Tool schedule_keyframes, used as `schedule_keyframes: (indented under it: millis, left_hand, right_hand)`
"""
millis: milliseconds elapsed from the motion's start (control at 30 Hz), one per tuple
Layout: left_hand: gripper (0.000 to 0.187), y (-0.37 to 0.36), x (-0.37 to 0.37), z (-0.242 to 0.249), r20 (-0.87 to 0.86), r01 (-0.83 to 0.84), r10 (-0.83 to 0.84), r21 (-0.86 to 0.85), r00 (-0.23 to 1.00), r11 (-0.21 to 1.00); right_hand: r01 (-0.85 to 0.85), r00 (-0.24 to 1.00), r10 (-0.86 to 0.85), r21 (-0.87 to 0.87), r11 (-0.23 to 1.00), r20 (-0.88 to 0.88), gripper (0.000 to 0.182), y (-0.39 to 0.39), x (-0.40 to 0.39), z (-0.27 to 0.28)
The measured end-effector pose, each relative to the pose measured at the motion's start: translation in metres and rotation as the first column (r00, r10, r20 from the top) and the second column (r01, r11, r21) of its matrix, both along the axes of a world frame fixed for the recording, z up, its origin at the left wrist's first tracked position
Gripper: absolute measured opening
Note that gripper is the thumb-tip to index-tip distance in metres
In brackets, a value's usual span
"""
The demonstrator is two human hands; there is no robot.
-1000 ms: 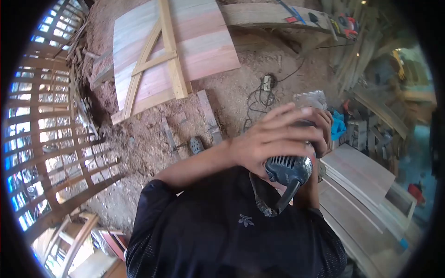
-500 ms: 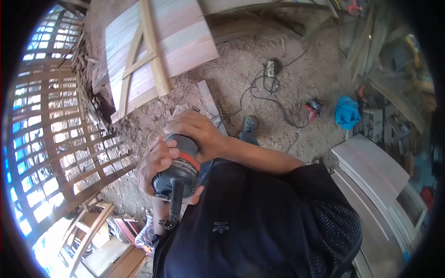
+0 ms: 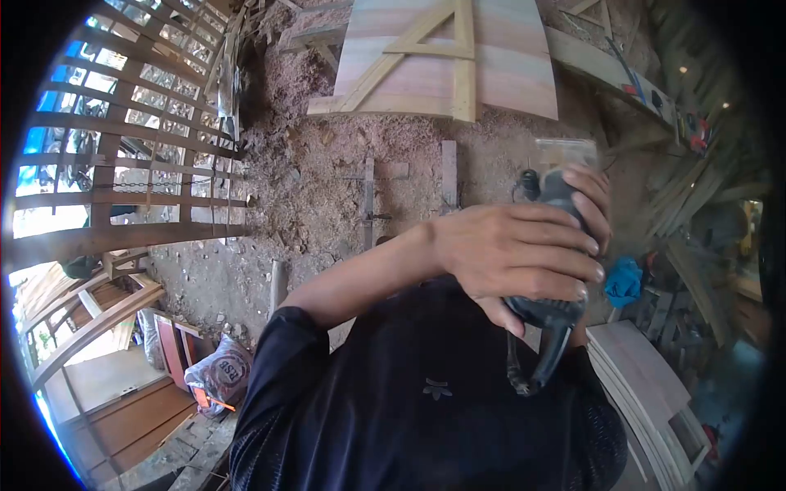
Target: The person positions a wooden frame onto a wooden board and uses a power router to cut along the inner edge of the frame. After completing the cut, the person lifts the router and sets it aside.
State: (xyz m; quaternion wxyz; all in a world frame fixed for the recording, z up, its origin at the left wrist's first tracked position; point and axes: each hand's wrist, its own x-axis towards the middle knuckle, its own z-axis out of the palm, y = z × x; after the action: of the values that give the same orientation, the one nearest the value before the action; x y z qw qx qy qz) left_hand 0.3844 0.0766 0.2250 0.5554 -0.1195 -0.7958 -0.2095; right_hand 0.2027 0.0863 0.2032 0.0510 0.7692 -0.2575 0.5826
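Note:
Both my hands are wrapped round a dark handheld power tool (image 3: 544,311), which looks like a trim router, in front of the right side of my chest. A clear, squarish base plate (image 3: 565,147) shows at its far end, and a black cord sleeve bends down from its near end. My left hand (image 3: 524,254) lies across the body with its fingers curled over it. The fingers of my right hand (image 3: 591,200) curl round the far right side; its palm is hidden behind the tool.
A pinkish wooden panel (image 3: 508,74) with pale battens (image 3: 464,65) on it lies ahead. Wood shavings cover the ground (image 3: 311,180). Stacked boards (image 3: 634,368) and a blue bag (image 3: 624,282) are at right. A slatted lattice (image 3: 131,164) and a printed sack (image 3: 221,372) stand at left.
The tool and both hands have moved from the left side of my body to the right. My left hand now covers the tool's body. The view has turned, shifting the panel rightward.

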Motion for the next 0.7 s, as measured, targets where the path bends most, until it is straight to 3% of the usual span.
schedule_keyframes:
  millis: [100,300,367,400,467,533,567,633,667,700]
  left_hand:
    - [0.065,0.012,0.019,0.011,-0.076,0.105,-0.104,0.002,0.992,0.994]
    - [0.064,0.01,0.04,0.021,-0.141,0.21,-0.194,0.108,0.971,0.972]
    - [0.069,-0.022,0.061,0.025,-0.038,0.143,-0.144,-0.028,0.989,0.989]
    - [0.072,-0.051,0.074,0.02,0.024,0.132,-0.132,-0.014,0.991,0.991]
    - [0.076,-0.076,0.094,0.017,0.082,0.133,-0.133,-0.001,0.988,0.991]
    - [0.077,-0.088,0.102,0.024,0.181,-0.305,0.32,-0.107,0.93,0.946]
    - [0.077,-0.09,0.094,0.03,0.179,-0.296,0.312,-0.113,0.933,0.949]
    - [0.077,-0.081,0.066,0.04,0.117,-0.07,0.083,-0.112,0.99,0.991]
    - [0.077,-0.076,0.051,0.041,0.122,-0.055,0.069,-0.113,0.99,0.992]
    - [0.077,-0.069,0.034,0.04,-0.009,-0.013,0.012,-0.062,1.0,0.998]
  right_hand:
    - [0.076,0.992,-0.068,-0.079,0.994,0.103,0.038,0.016,0.029,-0.004]
    - [0.266,0.964,-0.265,0.007,0.964,-0.025,0.035,0.027,0.028,-0.005]
    - [0.345,0.937,-0.34,0.06,0.937,-0.082,0.034,0.037,0.017,-0.004]
    - [0.363,0.929,-0.357,0.065,0.929,-0.097,0.034,0.032,0.018,0.008]
    - [0.346,0.893,-0.414,-0.319,0.882,-0.177,0.036,0.005,0.03,0.046]
    - [0.354,0.867,-0.448,-0.364,0.862,-0.217,0.037,-0.004,0.014,0.062]
    - [0.35,0.845,-0.472,-0.405,0.844,-0.252,0.04,-0.009,0.007,0.068]
    - [0.359,0.857,-0.461,-0.374,0.855,-0.231,0.038,-0.017,0.004,0.077]
    - [0.359,0.871,-0.444,-0.347,0.867,-0.21,0.037,-0.022,0.002,0.078]
    - [0.326,0.91,-0.386,-0.313,0.892,-0.152,0.033,-0.029,-0.002,0.075]
